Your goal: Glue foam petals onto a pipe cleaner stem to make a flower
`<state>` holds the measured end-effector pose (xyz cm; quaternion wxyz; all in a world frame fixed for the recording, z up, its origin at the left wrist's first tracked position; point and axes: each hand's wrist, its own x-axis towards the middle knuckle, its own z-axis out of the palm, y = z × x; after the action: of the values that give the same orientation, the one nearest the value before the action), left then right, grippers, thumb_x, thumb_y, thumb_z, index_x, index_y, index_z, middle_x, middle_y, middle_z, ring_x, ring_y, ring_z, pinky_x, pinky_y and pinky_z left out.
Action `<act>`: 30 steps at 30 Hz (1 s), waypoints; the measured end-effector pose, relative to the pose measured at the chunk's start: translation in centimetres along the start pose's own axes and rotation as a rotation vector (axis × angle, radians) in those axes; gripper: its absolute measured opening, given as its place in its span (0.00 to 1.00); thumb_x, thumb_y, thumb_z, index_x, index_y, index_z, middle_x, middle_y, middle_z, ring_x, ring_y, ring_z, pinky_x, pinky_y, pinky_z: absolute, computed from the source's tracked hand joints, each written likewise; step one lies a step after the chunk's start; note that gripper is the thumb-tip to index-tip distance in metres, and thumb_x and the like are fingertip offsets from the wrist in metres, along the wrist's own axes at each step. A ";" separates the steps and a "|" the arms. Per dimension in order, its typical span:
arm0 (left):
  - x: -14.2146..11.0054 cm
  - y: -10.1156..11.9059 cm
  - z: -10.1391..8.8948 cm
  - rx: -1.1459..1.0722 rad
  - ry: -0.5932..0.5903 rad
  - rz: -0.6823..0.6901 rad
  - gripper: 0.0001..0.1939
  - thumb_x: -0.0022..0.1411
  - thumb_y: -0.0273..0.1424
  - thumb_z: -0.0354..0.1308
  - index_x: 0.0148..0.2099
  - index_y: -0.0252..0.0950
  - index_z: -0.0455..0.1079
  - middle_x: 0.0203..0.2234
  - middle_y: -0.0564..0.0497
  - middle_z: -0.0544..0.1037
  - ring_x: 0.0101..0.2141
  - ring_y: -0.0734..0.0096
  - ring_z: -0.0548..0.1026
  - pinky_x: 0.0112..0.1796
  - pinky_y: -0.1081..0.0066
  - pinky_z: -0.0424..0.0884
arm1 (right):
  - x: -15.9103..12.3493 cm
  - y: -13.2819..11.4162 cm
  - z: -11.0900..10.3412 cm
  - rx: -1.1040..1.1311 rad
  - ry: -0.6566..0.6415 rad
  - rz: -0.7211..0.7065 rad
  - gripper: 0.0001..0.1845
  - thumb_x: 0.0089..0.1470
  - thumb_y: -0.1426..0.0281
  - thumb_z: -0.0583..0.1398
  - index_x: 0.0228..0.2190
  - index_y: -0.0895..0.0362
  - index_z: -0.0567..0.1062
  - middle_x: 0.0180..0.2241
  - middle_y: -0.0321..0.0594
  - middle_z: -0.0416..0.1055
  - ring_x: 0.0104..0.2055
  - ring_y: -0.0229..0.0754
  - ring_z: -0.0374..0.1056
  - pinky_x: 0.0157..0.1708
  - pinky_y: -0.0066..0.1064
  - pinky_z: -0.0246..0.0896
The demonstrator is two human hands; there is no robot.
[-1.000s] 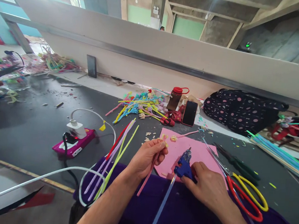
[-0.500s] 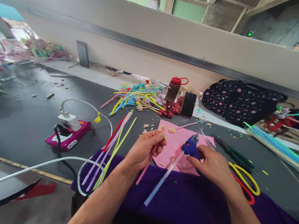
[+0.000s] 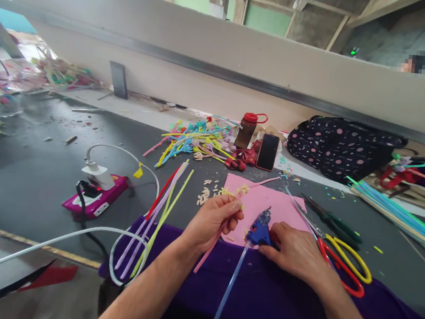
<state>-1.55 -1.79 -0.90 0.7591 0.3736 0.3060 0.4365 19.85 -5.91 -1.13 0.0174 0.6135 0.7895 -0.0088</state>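
Note:
My left hand (image 3: 217, 216) is closed in a pinch round a pink pipe cleaner (image 3: 208, 253), whose lower end sticks out below the fist. Small pale yellow bits show by the fingertips, partly hidden. Low over the pink sheet (image 3: 287, 202), my right hand (image 3: 294, 247) has its fingers and thumb about the handle of a blue hot glue gun (image 3: 259, 230). Its nozzle points up and away, and a long clear glue stick (image 3: 229, 286) runs out of its back. Behind my left fingers, another pink pipe cleaner (image 3: 265, 181) with a yellowish tip lies on the sheet.
Red-and-yellow-handled scissors (image 3: 341, 264) and dark green pliers (image 3: 336, 224) lie right. Loose pipe cleaners (image 3: 162, 215) and a magenta power strip (image 3: 98, 198) with cables are left. Behind stand a pipe-cleaner pile (image 3: 195, 140), a bottle (image 3: 246, 130), a phone (image 3: 268, 152) and a dark bag (image 3: 341, 147).
The glue gun has come lower and nearer me with my right hand, its glue stick now more upright in view. My left hand has shifted slightly right and down, still pinching the pink pipe cleaner.

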 end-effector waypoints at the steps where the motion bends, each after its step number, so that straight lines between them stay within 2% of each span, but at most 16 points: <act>1: -0.1 0.0 0.0 -0.002 0.001 -0.003 0.11 0.53 0.35 0.58 0.27 0.32 0.65 0.20 0.53 0.71 0.15 0.86 0.62 0.15 0.82 0.52 | -0.1 0.0 0.0 -0.009 0.021 -0.006 0.19 0.48 0.52 0.55 0.26 0.56 0.70 0.26 0.40 0.70 0.25 0.44 0.68 0.22 0.30 0.47; 4: -0.2 -0.2 0.2 0.007 0.001 -0.015 0.11 0.53 0.36 0.59 0.27 0.32 0.65 0.20 0.53 0.72 0.15 0.85 0.63 0.15 0.82 0.52 | -0.2 0.0 -0.6 0.037 0.177 -0.001 0.17 0.50 0.55 0.55 0.30 0.55 0.72 0.29 0.41 0.71 0.26 0.44 0.68 0.22 0.31 0.51; 6: -0.2 -0.3 0.3 0.022 -0.007 -0.028 0.12 0.52 0.36 0.59 0.26 0.32 0.65 0.20 0.53 0.72 0.14 0.85 0.63 0.15 0.82 0.52 | -0.1 -0.2 -1.6 0.202 0.303 -0.041 0.12 0.53 0.61 0.55 0.34 0.55 0.71 0.31 0.40 0.71 0.26 0.40 0.68 0.24 0.30 0.56; 9: -0.3 -0.4 0.5 0.032 -0.023 -0.047 0.12 0.52 0.36 0.59 0.26 0.32 0.65 0.19 0.53 0.72 0.14 0.85 0.63 0.14 0.82 0.52 | 0.5 -1.1 -3.3 0.521 0.400 -0.217 0.05 0.55 0.68 0.55 0.33 0.55 0.70 0.29 0.37 0.70 0.26 0.35 0.66 0.25 0.27 0.59; 11: -0.3 -0.4 0.5 0.032 -0.034 -0.046 0.13 0.52 0.37 0.59 0.26 0.32 0.65 0.19 0.53 0.72 0.14 0.86 0.63 0.14 0.81 0.52 | 1.3 -1.8 -4.1 0.578 0.475 -0.352 0.04 0.54 0.71 0.56 0.33 0.55 0.70 0.29 0.38 0.71 0.28 0.36 0.66 0.25 0.25 0.60; 13: -0.3 -0.5 0.5 0.027 -0.043 -0.026 0.13 0.53 0.36 0.58 0.26 0.32 0.65 0.19 0.53 0.72 0.14 0.86 0.63 0.14 0.82 0.52 | 2.1 -2.4 -4.4 0.552 0.494 -0.459 0.04 0.53 0.71 0.57 0.34 0.55 0.70 0.30 0.39 0.71 0.30 0.37 0.67 0.28 0.26 0.62; 16: -0.3 -0.5 0.5 0.010 -0.043 -0.009 0.13 0.53 0.36 0.58 0.25 0.31 0.66 0.19 0.53 0.71 0.14 0.86 0.62 0.14 0.82 0.52 | 3.2 -3.1 -4.0 0.520 0.527 -0.523 0.05 0.54 0.71 0.56 0.35 0.55 0.70 0.31 0.39 0.72 0.32 0.37 0.68 0.31 0.27 0.64; 23: -0.2 -0.6 0.4 -0.049 -0.034 -0.026 0.13 0.52 0.37 0.59 0.26 0.32 0.65 0.18 0.54 0.70 0.14 0.86 0.62 0.14 0.82 0.52 | 4.1 -3.4 -2.9 0.475 0.585 -0.555 0.06 0.54 0.74 0.55 0.34 0.55 0.70 0.31 0.39 0.72 0.33 0.37 0.69 0.33 0.28 0.65; 30: -0.1 -0.5 0.4 -0.023 -0.016 -0.036 0.12 0.53 0.36 0.58 0.26 0.32 0.65 0.18 0.54 0.70 0.13 0.86 0.62 0.13 0.83 0.52 | 4.1 -3.1 -2.5 0.432 0.524 -0.536 0.06 0.55 0.74 0.54 0.35 0.56 0.69 0.31 0.40 0.71 0.34 0.37 0.68 0.33 0.29 0.63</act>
<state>-1.07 -2.21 -1.09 0.7734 0.3627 0.3017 0.4235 15.78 -2.64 1.14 -0.3153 0.3579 0.8786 -0.0218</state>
